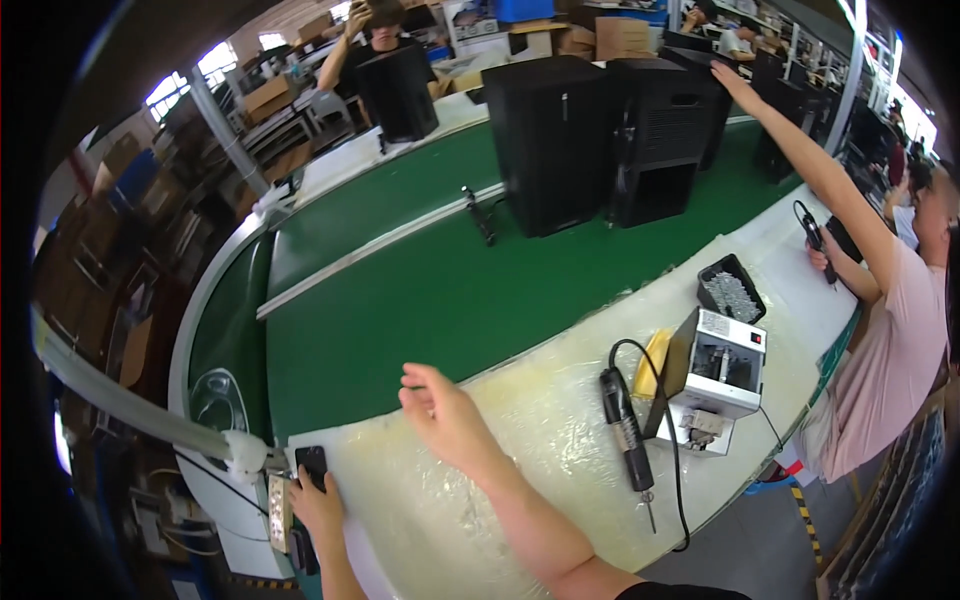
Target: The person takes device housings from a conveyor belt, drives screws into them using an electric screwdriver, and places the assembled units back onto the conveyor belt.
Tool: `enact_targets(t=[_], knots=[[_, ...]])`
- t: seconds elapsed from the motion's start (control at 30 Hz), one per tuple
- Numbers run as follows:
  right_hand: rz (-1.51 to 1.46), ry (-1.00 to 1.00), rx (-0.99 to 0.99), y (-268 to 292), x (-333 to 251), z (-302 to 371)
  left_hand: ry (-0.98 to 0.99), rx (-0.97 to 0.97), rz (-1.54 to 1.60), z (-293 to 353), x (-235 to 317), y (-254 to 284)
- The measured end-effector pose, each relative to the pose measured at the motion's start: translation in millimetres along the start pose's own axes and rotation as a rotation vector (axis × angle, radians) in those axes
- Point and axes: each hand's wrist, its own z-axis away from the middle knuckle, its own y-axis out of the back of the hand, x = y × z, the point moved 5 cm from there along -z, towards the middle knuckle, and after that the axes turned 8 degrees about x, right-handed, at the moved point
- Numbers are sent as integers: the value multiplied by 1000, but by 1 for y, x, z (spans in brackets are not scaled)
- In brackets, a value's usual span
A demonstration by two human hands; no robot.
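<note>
At the table's left corner, a black phone (311,461) lies near a power strip. My left hand (316,503) is on its lower end, thumb and fingers at either side. My right hand (437,412) is held over the table edge beside the green conveyor belt (400,330). Its fingers are loosely bent and apart, with nothing in them. To its right, a black electric screwdriver (627,435) with a cable lies on the plastic-covered table (540,420).
A screw feeder (722,360), a yellow object (652,362) and a black bin of screws (732,290) stand on the right. Black speaker cabinets (550,140) stand on the belt. A co-worker in pink (890,350) reaches toward them, holding another screwdriver (812,232). A metal pole (140,400) crosses the left.
</note>
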Motion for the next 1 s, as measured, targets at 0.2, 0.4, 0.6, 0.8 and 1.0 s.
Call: enact_targets(t=[0.2, 0.4, 0.6, 0.8, 1.0], knots=[[-92, -86, 73, 11, -4, -5, -532, 194, 367, -39, 142, 64], [-236, -116, 292, 55, 24, -16, -1012, 164, 741, -112, 428, 114], [-421, -166, 399, 77, 12, -18, -1078, 568, 625, -152, 605, 161], [-450, -172, 425, 84, 12, -20, -1185, 447, 616, -144, 605, 132], [-441, -112, 481, 90, 40, -20, -1026, 676, 648, -77, 515, 161]])
